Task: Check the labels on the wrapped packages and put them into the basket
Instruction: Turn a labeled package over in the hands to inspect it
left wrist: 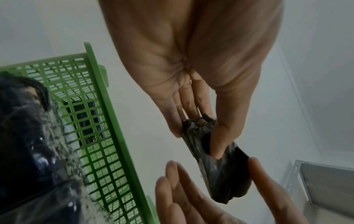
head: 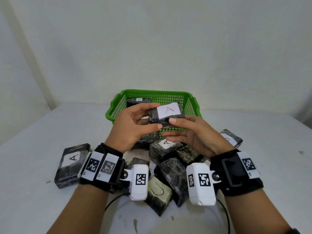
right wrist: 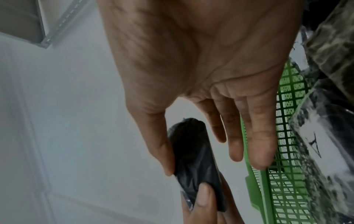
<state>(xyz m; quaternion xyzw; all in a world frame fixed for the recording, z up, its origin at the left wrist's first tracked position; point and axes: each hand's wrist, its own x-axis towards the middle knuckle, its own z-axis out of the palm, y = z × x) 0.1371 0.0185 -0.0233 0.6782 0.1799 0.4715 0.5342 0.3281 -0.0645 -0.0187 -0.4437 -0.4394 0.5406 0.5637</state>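
Left hand (head: pixel 133 127) pinches package (head: pixel 166 114) over near basket (head: pixel 157 90) rim, right hand (head: pixel 192 139) touching

A white table (head: pixel 50 132), marked with a few dark smudges, carries everything; a green basket (head: pixel 157 91) stands at its far middle; a heap of wrapped packages (head: pixel 170 173) lies just in front of the basket, several leaning on one another. A package labelled A (head: pixel 72 164) lies alone left of the heap; a right-hand package (head: pixel 231 138) sits at the heap's far right.
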